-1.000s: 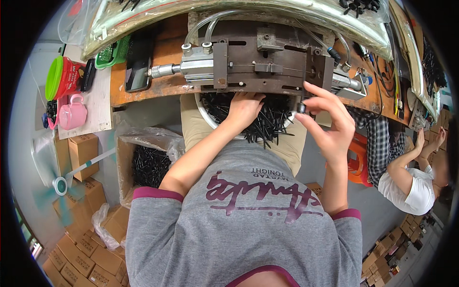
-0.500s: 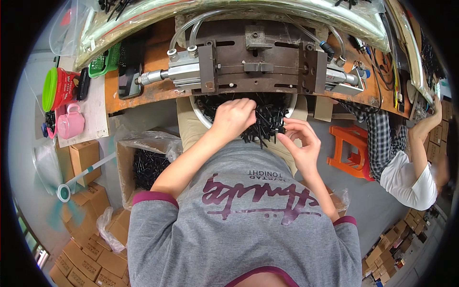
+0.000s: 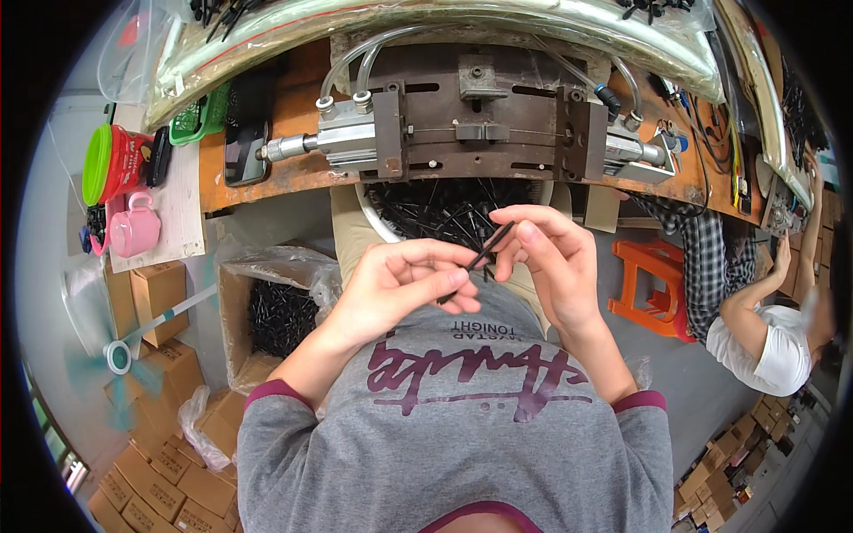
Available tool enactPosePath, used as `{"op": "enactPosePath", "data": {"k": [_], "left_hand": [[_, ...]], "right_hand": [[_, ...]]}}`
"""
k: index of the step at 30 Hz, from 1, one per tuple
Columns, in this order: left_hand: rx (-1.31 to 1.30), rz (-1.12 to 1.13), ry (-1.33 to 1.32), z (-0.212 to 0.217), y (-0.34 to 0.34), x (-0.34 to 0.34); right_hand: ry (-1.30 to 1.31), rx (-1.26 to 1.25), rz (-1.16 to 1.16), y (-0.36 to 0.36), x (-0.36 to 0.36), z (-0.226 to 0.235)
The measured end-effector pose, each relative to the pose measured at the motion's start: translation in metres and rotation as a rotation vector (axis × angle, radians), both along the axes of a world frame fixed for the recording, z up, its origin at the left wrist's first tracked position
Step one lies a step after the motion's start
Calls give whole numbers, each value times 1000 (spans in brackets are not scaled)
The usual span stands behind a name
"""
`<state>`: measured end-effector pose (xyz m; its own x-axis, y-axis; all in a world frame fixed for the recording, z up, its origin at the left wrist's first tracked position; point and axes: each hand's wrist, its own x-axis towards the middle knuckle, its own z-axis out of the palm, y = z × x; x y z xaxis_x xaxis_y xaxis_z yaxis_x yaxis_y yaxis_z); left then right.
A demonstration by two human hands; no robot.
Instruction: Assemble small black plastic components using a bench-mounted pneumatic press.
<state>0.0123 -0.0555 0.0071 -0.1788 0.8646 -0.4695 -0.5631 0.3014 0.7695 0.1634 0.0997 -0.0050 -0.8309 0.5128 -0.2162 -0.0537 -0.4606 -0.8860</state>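
Observation:
Just in front of my body, a thin black stick-like part [image 3: 495, 242] slants between my hands. My left hand [image 3: 404, 282] pinches its lower end between thumb and fingers. At the upper end, my right hand [image 3: 558, 262] has its bent fingers closed around the stick; the exact contact is partly hidden. Beyond them, on my lap under the bench edge, sits a white-rimmed tub [image 3: 380, 227] filled with similar black parts [image 3: 435, 209]. What the small part is exactly cannot be made out.
A metal fixture [image 3: 480, 155] with two air cylinders is on the wooden bench [image 3: 298, 173]. A carton of black parts [image 3: 233, 311] stands at left, near a fan [image 3: 118, 357]. An orange stool [image 3: 633, 284] and a co-worker [image 3: 764, 346] are at right.
Both hands have come back from the tub toward my body and drawn together. The black stick now spans them, and more of the tub's contents shows.

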Motion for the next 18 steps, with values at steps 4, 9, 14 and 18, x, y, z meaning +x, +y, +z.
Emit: {"op": "enactPosePath", "data": {"k": [4,9,14,18], "left_hand": [[26,-34,-62,15,-2,0],[102,-117,-161,24,-4,-6],[76,-47,-76,28,-2,1],[90,20,6,31,3,0]], "right_hand": [[37,-40,12,2,-4,10],[24,87,-39,-1,-5,23],[19,106,-35,-2,-8,27],[30,102,-28,-5,-17,33]]}}
